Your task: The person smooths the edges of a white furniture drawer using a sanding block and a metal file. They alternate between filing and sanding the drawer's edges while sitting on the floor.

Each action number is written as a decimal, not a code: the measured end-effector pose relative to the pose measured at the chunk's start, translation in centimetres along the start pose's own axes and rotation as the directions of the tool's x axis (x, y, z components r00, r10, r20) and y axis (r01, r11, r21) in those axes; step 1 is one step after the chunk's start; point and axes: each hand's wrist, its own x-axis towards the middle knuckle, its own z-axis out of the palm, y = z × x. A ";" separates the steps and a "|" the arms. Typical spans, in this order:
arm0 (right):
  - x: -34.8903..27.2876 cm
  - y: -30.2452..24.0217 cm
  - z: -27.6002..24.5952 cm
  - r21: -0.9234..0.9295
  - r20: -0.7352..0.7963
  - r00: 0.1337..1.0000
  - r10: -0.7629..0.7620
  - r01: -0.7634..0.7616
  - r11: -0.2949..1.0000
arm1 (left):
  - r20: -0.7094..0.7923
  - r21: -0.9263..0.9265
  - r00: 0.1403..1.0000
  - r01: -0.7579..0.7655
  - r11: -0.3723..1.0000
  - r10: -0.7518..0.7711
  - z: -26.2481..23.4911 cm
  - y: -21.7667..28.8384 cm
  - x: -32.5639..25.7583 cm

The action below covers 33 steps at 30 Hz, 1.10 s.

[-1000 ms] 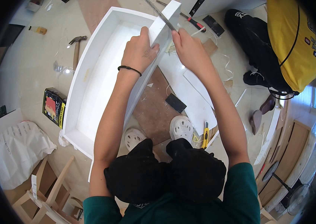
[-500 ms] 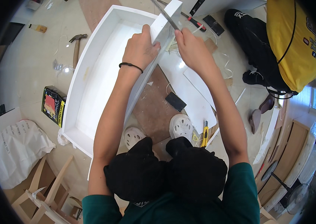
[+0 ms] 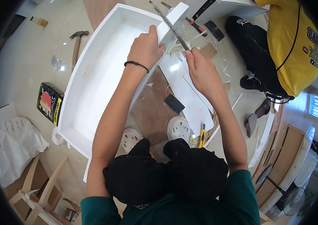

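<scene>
The white drawer stretches ahead on the person's left, its long axis slanting from near left to far right. The right hand is closed round the near end of the file, and a little farther off the left hand is clasped over the drawer's right wall; the file's long axis slants away leftward, its tip pointing past the drawer's far right corner
</scene>
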 end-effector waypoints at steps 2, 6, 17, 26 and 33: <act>0.5 0.4 0.2 -0.025 -0.033 0.999 -0.018 0.017 1.000 | 0.026 -0.006 0.999 0.018 1.000 -0.018 -0.1 0.3 0.0; 4.4 1.0 -0.4 -0.023 -0.090 0.991 -0.099 0.097 0.995 | 0.039 -0.039 0.999 0.027 0.999 -0.025 0.0 0.7 0.3; 2.4 0.8 0.3 -0.009 -0.032 0.993 -0.113 0.113 0.994 | 0.040 -0.016 0.999 0.021 1.000 -0.021 0.1 0.7 -0.1; 1.9 -0.8 0.2 -0.013 -0.047 0.994 -0.094 0.093 0.996 | 0.023 -0.023 0.999 0.031 0.999 -0.031 -0.3 0.1 -0.3; 6.2 0.5 0.2 -0.054 -0.096 0.984 -0.150 0.146 0.988 | 0.026 -0.036 0.999 0.023 0.999 -0.022 0.3 0.6 0.3</act>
